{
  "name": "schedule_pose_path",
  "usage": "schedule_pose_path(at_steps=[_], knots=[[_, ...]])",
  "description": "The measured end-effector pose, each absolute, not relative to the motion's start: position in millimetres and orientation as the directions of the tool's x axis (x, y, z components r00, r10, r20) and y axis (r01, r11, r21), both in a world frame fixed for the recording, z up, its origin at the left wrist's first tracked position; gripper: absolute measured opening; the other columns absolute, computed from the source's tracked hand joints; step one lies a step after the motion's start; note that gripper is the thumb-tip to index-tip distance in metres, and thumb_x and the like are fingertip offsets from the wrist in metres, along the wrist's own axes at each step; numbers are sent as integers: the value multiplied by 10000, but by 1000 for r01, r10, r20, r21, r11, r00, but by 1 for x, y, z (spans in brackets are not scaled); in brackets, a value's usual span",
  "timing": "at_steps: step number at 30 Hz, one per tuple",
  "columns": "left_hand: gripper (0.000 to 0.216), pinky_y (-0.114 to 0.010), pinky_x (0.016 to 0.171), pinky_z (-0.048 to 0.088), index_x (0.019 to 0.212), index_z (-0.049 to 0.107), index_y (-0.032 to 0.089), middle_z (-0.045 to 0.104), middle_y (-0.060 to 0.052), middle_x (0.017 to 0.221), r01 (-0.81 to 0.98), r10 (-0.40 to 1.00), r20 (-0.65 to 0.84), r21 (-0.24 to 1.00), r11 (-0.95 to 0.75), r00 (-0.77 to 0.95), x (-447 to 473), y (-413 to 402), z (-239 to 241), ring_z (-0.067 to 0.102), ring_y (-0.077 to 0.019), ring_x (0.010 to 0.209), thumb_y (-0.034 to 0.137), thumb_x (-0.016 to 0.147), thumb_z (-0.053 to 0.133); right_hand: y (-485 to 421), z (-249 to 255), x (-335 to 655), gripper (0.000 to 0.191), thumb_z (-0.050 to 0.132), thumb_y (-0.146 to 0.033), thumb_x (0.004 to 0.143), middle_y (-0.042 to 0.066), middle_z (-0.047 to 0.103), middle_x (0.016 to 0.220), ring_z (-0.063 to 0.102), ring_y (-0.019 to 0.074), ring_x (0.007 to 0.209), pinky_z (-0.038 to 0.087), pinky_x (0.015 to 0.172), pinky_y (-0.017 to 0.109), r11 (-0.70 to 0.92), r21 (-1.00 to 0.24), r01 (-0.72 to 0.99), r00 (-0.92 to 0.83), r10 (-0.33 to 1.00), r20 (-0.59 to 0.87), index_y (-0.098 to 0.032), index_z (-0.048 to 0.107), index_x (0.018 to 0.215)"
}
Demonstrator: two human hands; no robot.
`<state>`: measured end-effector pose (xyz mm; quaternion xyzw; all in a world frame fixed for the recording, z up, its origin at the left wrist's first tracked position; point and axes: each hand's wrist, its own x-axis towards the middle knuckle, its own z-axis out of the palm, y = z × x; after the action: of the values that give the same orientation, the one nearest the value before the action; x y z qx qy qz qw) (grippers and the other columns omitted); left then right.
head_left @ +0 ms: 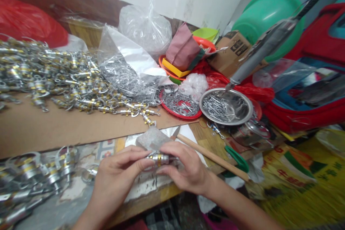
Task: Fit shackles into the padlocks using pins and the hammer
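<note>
Between my hands is a small metal fitting [159, 158], a silver cylinder with gold-coloured bands. My left hand [121, 176] pinches its left end between thumb and fingers. At its right end, my right hand [188, 169] grips it with thumb and fingertips, hiding part of it. Just beyond the fingers sits a grey metal block [153, 138] on a white sheet. A stick-like wooden handle [212, 156] lies slanting to the right of the block. A similar fitting [147, 119] rests behind the block.
A large pile of fittings [54, 75] covers the back left; more fittings [29, 169] lie front left. Metal pins fill a steel bowl [249, 109]; small parts lie on a red plate [192, 116]. A grey pen-shaped power tool [258, 50] hangs over the bowl. Green-handled object [237, 158] lies right.
</note>
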<state>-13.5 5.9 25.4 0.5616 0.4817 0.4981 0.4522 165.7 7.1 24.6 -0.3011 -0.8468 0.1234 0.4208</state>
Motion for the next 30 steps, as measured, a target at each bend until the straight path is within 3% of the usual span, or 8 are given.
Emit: schedule_pose_path(at_steps=[5,9,12,16,18,23,30], knots=[[117,-169,584,462,609,734,292,691,42,613,146,990,130,980,-137,57,-15,4,33,616,-119,600,180,610,701,7,17,173,271,499,-40,783,99,665,899,623,158,812,515,657,252,869,-245,430,-527,462,713,-151,591,1012],[74,-172,568,447,620,729,274,687,38,618,240,989,132,960,-145,68,-15,3,35,615,-117,584,216,640,687,7,20,175,233,492,-67,799,116,666,913,622,169,834,510,650,257,887,-178,426,-554,411,724,-139,621,979],[66,-175,588,441,630,719,268,685,39,645,277,986,140,947,-160,93,-16,1,34,617,-118,613,234,665,675,4,27,172,219,524,-69,788,131,665,919,623,173,841,513,674,263,885,-262,385,-537,446,716,-128,633,969],[90,-171,600,437,667,719,284,683,46,665,272,980,162,944,-187,111,-15,-1,33,618,-110,633,223,689,656,0,37,162,212,619,-152,761,130,674,888,633,174,825,524,724,279,728,-610,312,-374,685,626,-115,641,968],[96,-169,589,441,668,721,283,682,45,658,261,977,184,943,-207,110,-13,-2,33,617,-107,618,214,686,657,-1,40,157,144,606,-104,760,105,685,814,642,155,764,525,702,255,636,-713,295,-289,771,568,-119,666,890],[86,-176,561,451,665,725,271,683,37,647,302,964,247,915,-266,101,-11,-2,30,621,-110,593,215,679,661,-1,41,149,122,594,-28,732,60,667,709,623,124,666,500,632,211,623,-718,310,-195,781,594,-118,650,793],[166,-260,688,502,801,731,232,741,-23,768,406,951,308,872,-275,-16,-11,-5,26,658,-185,715,246,643,684,0,40,146,203,525,-6,731,5,608,732,595,102,669,488,623,194,639,-649,414,-191,758,624,-175,547,840]])
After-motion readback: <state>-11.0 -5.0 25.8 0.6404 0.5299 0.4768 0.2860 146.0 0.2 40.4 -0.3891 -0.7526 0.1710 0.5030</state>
